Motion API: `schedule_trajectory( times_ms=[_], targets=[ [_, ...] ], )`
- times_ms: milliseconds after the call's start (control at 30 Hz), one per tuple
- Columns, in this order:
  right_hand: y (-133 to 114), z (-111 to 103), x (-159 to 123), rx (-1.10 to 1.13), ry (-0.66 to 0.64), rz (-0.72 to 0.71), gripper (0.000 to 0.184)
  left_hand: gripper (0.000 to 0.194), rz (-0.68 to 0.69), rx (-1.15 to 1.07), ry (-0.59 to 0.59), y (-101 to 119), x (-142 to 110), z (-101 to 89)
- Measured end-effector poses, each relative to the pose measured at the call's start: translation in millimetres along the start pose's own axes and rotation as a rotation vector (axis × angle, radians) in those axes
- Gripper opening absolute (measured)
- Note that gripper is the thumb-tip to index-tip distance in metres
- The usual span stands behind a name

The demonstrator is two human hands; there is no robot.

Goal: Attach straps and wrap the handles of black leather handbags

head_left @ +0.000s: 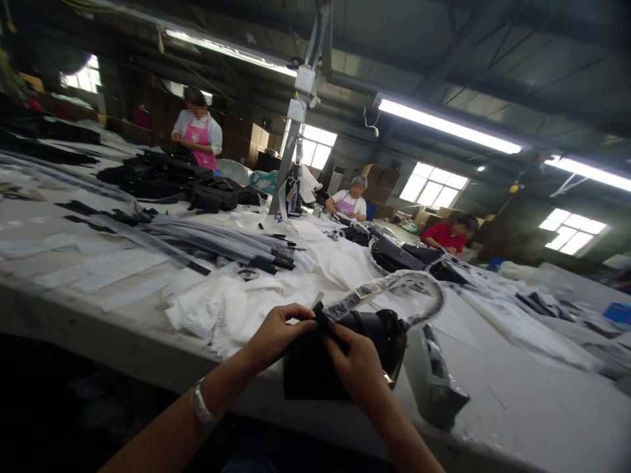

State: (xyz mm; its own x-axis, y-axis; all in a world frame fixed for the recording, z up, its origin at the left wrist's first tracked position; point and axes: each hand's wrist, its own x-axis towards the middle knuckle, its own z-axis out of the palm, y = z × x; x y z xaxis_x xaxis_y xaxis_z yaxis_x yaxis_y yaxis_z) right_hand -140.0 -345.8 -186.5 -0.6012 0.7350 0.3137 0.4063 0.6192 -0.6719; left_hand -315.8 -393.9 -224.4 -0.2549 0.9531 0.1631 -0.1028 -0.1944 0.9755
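A black handbag [310,368] rests at the near edge of the table, in front of me. Its handle strap [419,282], wrapped in clear plastic, arches up and over to the right. At the strap's left end, my left hand [283,335] pinches a black strap tab [321,316] between thumb and fingers. My right hand [357,361] grips the same tab from the other side, its palm over the bag's front. The fingers partly cover where the tab meets the bag. Just right of the bag stands a grey tape dispenser [436,381].
White tissue sheets [211,309] and plastic-wrapped straps [221,240] lie beyond my left hand. Further back are piles of black bags [162,177] and a metal post [286,164]. Several people [200,135] work across the table. Plastic wrapping [522,328] spreads at the right.
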Motion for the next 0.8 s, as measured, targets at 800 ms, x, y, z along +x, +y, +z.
schedule_trajectory(
  times_ms=[800],
  targets=[
    [4.9, 2.7, 2.8, -0.084, 0.088, 0.053, 0.033, 0.017, 0.095, 0.150, -0.004, 0.6, 5.4, 2.0]
  ],
)
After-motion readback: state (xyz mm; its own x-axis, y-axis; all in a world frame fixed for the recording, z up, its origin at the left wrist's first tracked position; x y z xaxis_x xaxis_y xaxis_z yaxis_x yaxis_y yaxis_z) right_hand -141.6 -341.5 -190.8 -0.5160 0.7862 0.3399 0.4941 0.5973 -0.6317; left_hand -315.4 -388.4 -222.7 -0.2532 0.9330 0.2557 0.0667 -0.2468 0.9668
